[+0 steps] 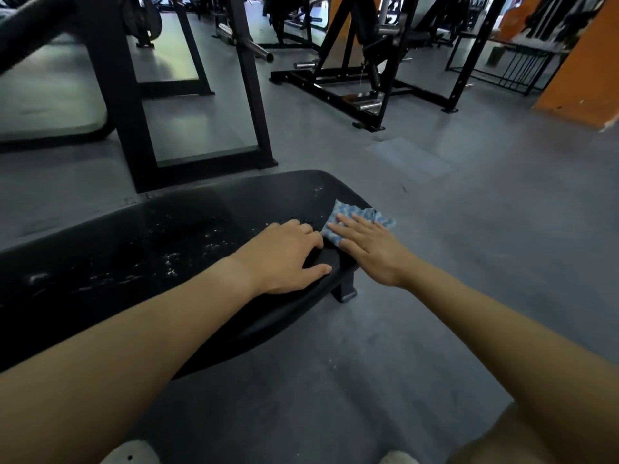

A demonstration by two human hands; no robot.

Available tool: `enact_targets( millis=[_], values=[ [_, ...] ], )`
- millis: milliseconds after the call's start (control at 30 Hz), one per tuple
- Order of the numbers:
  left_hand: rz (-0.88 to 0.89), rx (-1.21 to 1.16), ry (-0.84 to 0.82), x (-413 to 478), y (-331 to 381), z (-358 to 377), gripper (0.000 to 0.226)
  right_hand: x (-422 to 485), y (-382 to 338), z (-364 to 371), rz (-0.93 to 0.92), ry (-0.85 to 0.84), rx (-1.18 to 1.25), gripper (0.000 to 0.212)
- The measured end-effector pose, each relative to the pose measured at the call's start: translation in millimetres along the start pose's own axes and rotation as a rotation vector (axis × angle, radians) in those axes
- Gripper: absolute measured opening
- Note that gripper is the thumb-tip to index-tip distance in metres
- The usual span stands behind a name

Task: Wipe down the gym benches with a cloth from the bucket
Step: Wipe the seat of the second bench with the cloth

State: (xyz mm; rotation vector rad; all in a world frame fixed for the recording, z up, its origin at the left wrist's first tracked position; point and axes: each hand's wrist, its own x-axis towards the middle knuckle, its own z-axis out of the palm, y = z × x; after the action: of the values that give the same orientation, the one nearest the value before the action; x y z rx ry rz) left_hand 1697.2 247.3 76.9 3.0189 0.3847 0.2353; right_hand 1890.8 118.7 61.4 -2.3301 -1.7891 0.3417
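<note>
1. Two hands are on the long black padded gym bench (134,256). The right hand (365,246) lies flat, fingers straight and spread, pressing the blue-and-white checked cloth (355,212) onto the pad's far right end. One corner of the cloth hangs just past the edge.
2. The left hand (284,259) rests just beside it on the pad, fingers relaxed and holding nothing, thumb at the near edge. It looks to be steadying the bench, which is a sound use for it.
3. Pale flecks and wet streaks (170,259) lie across the pad to the left, so most of the surface appears yet to be wiped. Drawing the cloth leftward from this end in long, overlapping strokes should cover it.
4. Press with the whole palm rather than the fingertips, so the cloth stays spread and does not bunch.
5. Move the left hand clear ahead of each stroke, or the patch beneath it will likely be missed.
6. Take the cloth over the rounded edges too; loose flecks may otherwise drop onto the grey rubber floor (469,262).
7. No bucket is in view, so rinsing would mean turning away.
</note>
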Motion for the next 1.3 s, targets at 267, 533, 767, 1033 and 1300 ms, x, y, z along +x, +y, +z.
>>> enact_targets(
  millis=[267, 533, 767, 1033, 1300],
  values=[
    [0.005, 0.020, -0.040, -6, 1, -1, 0.066, 23, 14, 16, 0.178, 0.085, -0.052, 0.058],
    [0.007, 0.040, -0.034, -7, 4, -2, 0.066, -6, 0, 14, -0.029, 0.066, 0.024, 0.048],
    [0.029, 0.049, -0.088, -20, 6, -6, 0.068, 28, -4, 32, 0.341, 0.272, 0.033, 0.055],
    [0.096, 0.095, 0.011, -29, 1, -5, 0.061, -16, -53, 60, 0.118, 0.375, 0.120, 0.063],
    [0.074, 0.210, 0.002, -36, 10, -4, 0.064, 13, -42, 42, 0.440, 0.372, 0.223, 0.047]
  ],
)
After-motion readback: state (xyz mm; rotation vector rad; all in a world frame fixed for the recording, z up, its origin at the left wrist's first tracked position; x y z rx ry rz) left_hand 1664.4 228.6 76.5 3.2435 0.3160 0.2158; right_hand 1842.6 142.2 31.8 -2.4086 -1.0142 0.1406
